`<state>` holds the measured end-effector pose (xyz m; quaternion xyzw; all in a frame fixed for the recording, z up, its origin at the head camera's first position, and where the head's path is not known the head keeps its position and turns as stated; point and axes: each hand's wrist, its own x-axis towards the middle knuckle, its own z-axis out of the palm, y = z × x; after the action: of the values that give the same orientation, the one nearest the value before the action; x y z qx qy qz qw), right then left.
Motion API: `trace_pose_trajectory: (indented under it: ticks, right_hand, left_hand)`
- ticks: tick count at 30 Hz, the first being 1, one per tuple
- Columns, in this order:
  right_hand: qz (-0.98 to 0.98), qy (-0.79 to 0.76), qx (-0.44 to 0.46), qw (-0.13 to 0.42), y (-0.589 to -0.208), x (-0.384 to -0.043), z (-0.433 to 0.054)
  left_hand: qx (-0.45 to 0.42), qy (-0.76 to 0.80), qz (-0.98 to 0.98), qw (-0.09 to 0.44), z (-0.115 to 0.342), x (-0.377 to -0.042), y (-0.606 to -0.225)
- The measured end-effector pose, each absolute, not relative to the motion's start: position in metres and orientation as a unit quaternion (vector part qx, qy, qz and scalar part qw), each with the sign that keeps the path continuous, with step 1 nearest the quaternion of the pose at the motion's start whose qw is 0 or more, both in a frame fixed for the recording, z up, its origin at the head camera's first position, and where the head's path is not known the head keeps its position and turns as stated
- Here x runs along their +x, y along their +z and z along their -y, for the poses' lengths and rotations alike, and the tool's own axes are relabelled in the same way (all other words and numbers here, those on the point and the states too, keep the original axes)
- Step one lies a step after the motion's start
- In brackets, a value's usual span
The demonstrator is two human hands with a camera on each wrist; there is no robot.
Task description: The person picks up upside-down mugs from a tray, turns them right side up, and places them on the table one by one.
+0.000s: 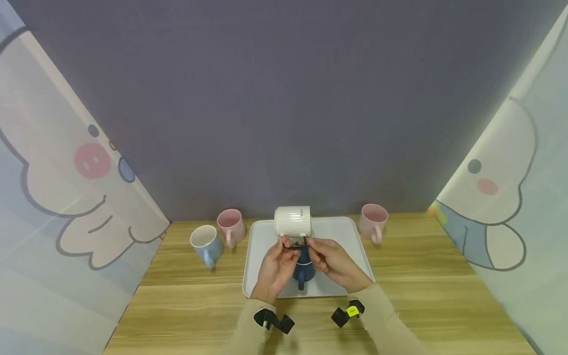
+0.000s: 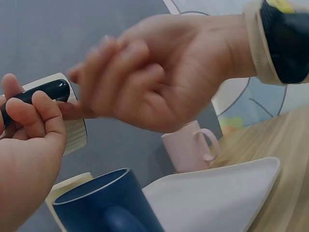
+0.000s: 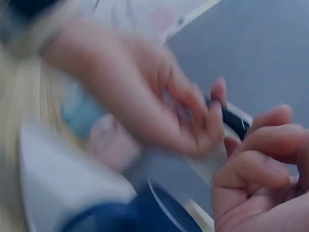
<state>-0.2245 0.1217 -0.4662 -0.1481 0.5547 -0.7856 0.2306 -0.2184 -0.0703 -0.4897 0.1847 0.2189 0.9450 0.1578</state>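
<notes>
A white ribbed mug (image 1: pixel 293 221) is held on its side above the tray, its black handle (image 2: pixel 48 93) facing me. My left hand (image 1: pixel 275 272) has its fingers curled round that handle. At the handle's right end, my right hand (image 1: pixel 336 261) pinches with thumb and index finger; it is blurred in the left wrist view. Below both hands stands a dark blue mug (image 1: pixel 303 272), partly covered by them in the head view. Behind the blue mug, the left wrist view shows part of a cream-coloured object (image 2: pixel 57 191), its kind hidden.
The white tray (image 1: pixel 262 266) lies on the wooden table (image 1: pixel 195 305) against a dark grey backdrop. To its left stand a light blue mug (image 1: pixel 207 245) and a pink mug (image 1: pixel 232 228). Another pink mug (image 1: pixel 372 222) stands at the right.
</notes>
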Motion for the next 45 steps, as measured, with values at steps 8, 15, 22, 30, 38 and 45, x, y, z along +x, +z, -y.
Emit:
trace_pose_trajectory:
  ticks: [8,15,22,30,38,45]
  right_hand:
    - [-0.352,-0.865,-0.16,0.32,-0.462,-0.219,-0.118]
    - [-0.29,-0.874,-0.194,0.338,-0.467,-0.219,-0.116]
    - [-0.26,-0.875,-0.237,0.334,-0.464,-0.218,-0.115]
    - [-0.334,-0.857,-0.27,0.285,-0.461,-0.206,-0.144]
    - [-0.502,-0.815,-0.235,0.167,-0.466,-0.19,-0.186]
    - [-0.566,-0.804,-0.162,0.088,-0.477,-0.179,-0.217]
  left_hand:
    - [0.189,0.938,-0.241,0.163,0.061,-0.217,-0.494]
    - [0.154,0.926,-0.304,0.163,0.066,-0.215,-0.491]
    - [0.068,0.819,-0.559,0.107,0.082,-0.217,-0.482]
    - [0.0,0.52,-0.848,-0.108,0.127,-0.226,-0.501]
    - [-0.078,0.341,-0.931,-0.105,0.177,-0.228,-0.539]
    - [-0.091,0.358,-0.928,-0.058,0.192,-0.232,-0.552]
